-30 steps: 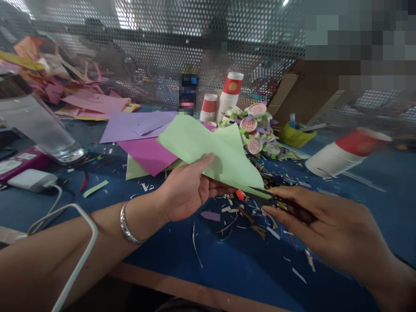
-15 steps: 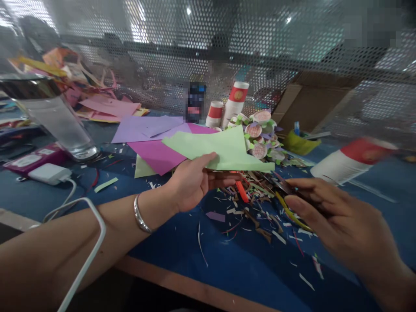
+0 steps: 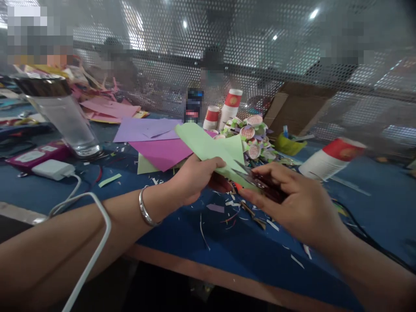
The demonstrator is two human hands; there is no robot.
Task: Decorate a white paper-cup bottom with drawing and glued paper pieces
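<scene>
My left hand (image 3: 201,177) pinches a sheet of light green paper (image 3: 208,143), thumb on top and fingers beneath. The sheet is tilted above the table. In my right hand (image 3: 292,199) is a pair of scissors (image 3: 248,175), its blades parted at the right lower edge of the green paper. The handles are mostly hidden by my fingers. Behind the green sheet lie a purple sheet (image 3: 143,130) and a magenta sheet (image 3: 159,154). Many small paper scraps (image 3: 216,208) are scattered below my hands.
At left stand a glass bottle (image 3: 68,117) and a white charger (image 3: 53,169) with a cable. Stacked paper cups (image 3: 232,106), a pile of decorated paper discs (image 3: 248,132) and a tipped cup stack (image 3: 328,160) are at the back and right. A perforated metal screen (image 3: 162,56) rises behind.
The scissors in my right hand have come up and left to the green paper, their blades now parted at its edge. My left hand has turned the sheet so its right side slopes downward.
</scene>
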